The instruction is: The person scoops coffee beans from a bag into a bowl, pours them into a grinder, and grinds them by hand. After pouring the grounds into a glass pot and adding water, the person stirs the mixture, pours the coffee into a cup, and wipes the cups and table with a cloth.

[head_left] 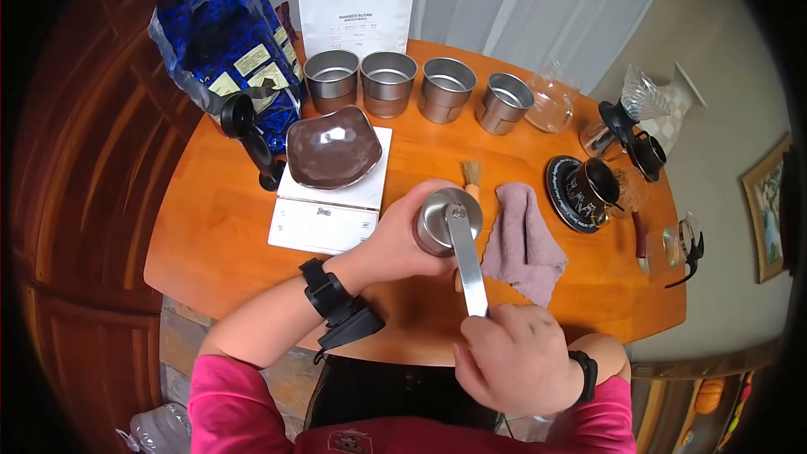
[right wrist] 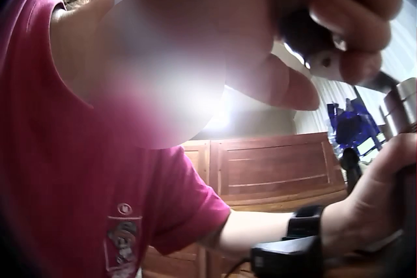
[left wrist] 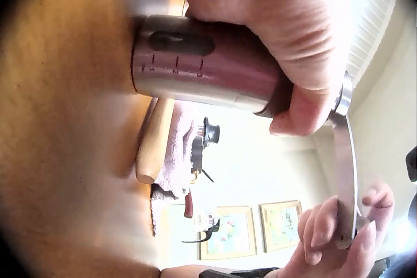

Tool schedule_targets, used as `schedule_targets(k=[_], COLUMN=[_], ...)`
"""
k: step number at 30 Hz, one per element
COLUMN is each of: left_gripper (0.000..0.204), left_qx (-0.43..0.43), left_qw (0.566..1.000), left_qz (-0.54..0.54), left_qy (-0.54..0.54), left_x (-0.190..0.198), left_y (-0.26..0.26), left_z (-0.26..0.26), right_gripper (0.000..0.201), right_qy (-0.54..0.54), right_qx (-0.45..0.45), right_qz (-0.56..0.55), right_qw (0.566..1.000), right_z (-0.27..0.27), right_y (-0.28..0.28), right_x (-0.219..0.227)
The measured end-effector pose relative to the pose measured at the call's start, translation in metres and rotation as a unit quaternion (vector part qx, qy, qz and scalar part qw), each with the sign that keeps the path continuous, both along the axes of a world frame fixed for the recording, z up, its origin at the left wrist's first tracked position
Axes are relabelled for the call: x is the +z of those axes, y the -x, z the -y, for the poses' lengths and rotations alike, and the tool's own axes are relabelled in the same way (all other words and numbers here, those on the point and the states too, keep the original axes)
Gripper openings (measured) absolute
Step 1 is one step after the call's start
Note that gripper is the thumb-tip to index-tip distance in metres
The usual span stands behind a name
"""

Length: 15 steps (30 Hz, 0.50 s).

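Note:
My left hand point(head_left: 391, 235) wraps round the metal body of a hand coffee grinder point(head_left: 434, 223), which stands upright close over the table's front. Marks and a dark oval window show on its cylinder point(left wrist: 189, 63) in the left wrist view. From the grinder's top a flat steel crank point(head_left: 469, 277) points toward the person. At the crank's far end my right hand point(head_left: 521, 353) grips the dark knob point(right wrist: 305, 36), its fingers curled round it. Just beyond the grinder lies a brush point(head_left: 472, 173) with a wooden handle. A mauve cloth point(head_left: 525, 235) lies to its right.
On the left, a brown dish point(head_left: 334, 151) sits on a white scale point(head_left: 315, 231). Several metal cups point(head_left: 332, 80) line the back before a white coffee bag point(head_left: 357, 0). A blue bag point(head_left: 227, 42) stands back left. A black cup point(head_left: 598, 178) on a saucer point(head_left: 565, 202) is at right.

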<state>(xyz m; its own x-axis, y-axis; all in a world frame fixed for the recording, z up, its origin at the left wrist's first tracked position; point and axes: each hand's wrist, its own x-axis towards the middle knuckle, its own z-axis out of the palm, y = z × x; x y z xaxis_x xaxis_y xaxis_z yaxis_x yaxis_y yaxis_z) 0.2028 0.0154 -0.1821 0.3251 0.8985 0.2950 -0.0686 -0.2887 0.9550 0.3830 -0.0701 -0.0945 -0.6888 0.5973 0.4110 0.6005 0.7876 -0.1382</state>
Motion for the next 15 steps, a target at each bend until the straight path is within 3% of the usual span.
schedule_targets(k=[6, 10, 15], left_gripper=[0.072, 0.064, 0.063], left_qx=[-0.011, -0.017, -0.025], left_qw=[0.999, 0.998, 0.998], left_qz=[0.017, 0.057, 0.029], left_qy=[-0.047, -0.018, -0.056], left_x=[-0.005, -0.001, -0.005], left_y=[-0.002, -0.007, -0.006], left_z=[0.001, 0.004, 0.003], right_gripper=[0.015, 0.016, 0.015], right_qy=[-0.027, -0.088, -0.05], right_qx=[0.045, 0.053, 0.077], right_qz=[0.058, 0.1, 0.187], right_qw=[0.997, 0.99, 0.978], right_z=[0.015, 0.009, 0.004], right_y=[0.022, 0.043, 0.073], right_x=[0.003, 0.013, 0.026])
